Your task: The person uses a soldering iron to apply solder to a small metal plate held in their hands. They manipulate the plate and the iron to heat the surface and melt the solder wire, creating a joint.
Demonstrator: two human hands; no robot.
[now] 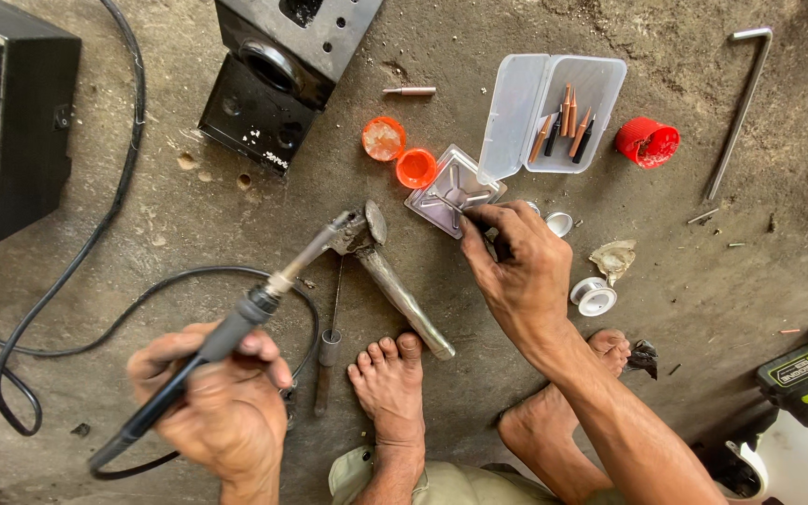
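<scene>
The left hand (222,411) is wrapped tight around the soldering iron (236,332), its tip on the metal tool (395,276), while the right hand (516,266) pinches into the flat square tin (451,192) on the floor, so careful aim seems needed.

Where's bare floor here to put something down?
Free: the stretch between the black box with its cable and the soldering iron; also right of the red cap, below the bent rod. Crowded: around the right hand, square tin, orange caps and tip case.
</scene>
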